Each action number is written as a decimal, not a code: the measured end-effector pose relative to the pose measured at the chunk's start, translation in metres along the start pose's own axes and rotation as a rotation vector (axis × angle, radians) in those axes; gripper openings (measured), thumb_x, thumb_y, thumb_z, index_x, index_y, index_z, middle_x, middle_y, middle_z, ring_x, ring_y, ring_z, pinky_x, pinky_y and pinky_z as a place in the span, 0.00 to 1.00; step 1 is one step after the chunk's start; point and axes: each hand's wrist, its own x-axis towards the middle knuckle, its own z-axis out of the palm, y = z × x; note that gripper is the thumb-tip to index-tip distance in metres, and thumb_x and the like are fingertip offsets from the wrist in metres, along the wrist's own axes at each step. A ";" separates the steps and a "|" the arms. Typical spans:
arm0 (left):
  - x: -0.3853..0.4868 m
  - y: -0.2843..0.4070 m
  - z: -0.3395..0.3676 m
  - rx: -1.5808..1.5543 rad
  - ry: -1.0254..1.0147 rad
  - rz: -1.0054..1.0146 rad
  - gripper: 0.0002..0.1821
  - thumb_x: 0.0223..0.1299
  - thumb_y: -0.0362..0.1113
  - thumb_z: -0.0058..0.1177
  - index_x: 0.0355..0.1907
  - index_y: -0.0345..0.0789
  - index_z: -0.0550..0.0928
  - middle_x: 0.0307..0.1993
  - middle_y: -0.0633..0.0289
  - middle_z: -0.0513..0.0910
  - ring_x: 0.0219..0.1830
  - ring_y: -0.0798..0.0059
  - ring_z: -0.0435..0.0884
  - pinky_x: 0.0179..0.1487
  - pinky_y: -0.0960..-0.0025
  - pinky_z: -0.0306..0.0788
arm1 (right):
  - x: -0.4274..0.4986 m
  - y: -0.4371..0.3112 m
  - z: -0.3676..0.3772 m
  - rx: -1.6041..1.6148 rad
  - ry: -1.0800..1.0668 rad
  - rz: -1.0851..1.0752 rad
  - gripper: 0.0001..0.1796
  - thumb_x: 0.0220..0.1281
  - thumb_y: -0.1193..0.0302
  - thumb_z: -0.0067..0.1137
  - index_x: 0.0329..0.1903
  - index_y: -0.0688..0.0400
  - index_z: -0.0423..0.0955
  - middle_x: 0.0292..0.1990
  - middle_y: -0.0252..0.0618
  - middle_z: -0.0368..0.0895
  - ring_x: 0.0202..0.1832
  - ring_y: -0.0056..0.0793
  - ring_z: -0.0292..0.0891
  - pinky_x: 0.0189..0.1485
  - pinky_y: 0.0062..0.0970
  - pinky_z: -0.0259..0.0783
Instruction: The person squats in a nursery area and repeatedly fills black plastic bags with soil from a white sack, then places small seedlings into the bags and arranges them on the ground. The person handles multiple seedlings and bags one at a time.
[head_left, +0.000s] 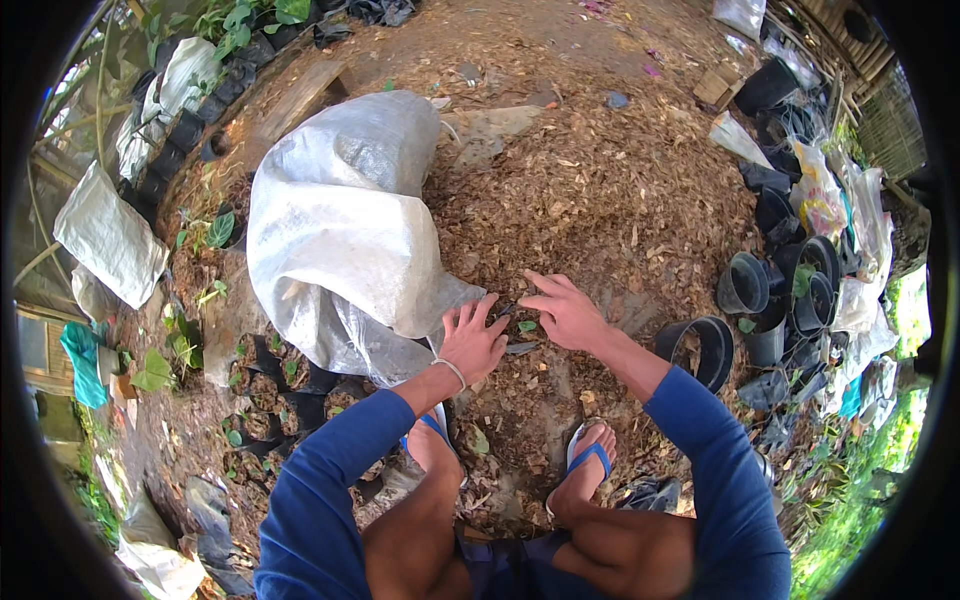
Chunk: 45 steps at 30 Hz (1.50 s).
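Observation:
My left hand (474, 339), with a pale band at the wrist, lies at the lower right corner of a large white woven plastic sack (352, 225), its fingers spread. Whether it presses on the sack's edge is not plain. My right hand (566, 311) hovers over the brown leaf litter (570, 195) just right of it, index finger and thumb apart, holding nothing that I can see. Between the two hands lie a small green leaf (527, 326) and a dark scrap (522, 348). The sack is crumpled and folded over, and its contents are hidden.
Black plastic pots (696, 352) and plastic bags (862, 217) crowd the right side. Small seedling bags (289, 405) stand below the sack. A wooden board (304, 97) lies behind it. A white cloth sack (112, 232) is at the left. My sandalled feet (589, 457) are below my hands.

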 end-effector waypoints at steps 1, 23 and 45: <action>0.000 0.000 0.000 -0.013 0.010 0.000 0.23 0.72 0.46 0.58 0.66 0.44 0.85 0.76 0.53 0.65 0.76 0.50 0.63 0.74 0.37 0.54 | -0.002 0.001 -0.001 -0.024 -0.022 0.003 0.19 0.65 0.74 0.64 0.57 0.50 0.88 0.78 0.51 0.67 0.72 0.52 0.69 0.72 0.44 0.72; 0.006 -0.001 -0.002 -0.055 0.078 0.046 0.17 0.71 0.43 0.61 0.60 0.49 0.86 0.75 0.54 0.66 0.77 0.50 0.63 0.72 0.35 0.54 | 0.002 0.011 0.007 -0.030 -0.032 -0.016 0.12 0.61 0.74 0.71 0.47 0.49 0.88 0.83 0.51 0.58 0.72 0.56 0.68 0.72 0.45 0.70; 0.021 -0.001 0.010 0.075 0.013 0.051 0.17 0.68 0.43 0.63 0.57 0.50 0.90 0.76 0.57 0.66 0.77 0.50 0.62 0.73 0.36 0.53 | 0.001 0.014 0.009 0.020 -0.073 0.088 0.10 0.64 0.72 0.70 0.47 0.49 0.89 0.83 0.54 0.57 0.72 0.56 0.67 0.73 0.46 0.69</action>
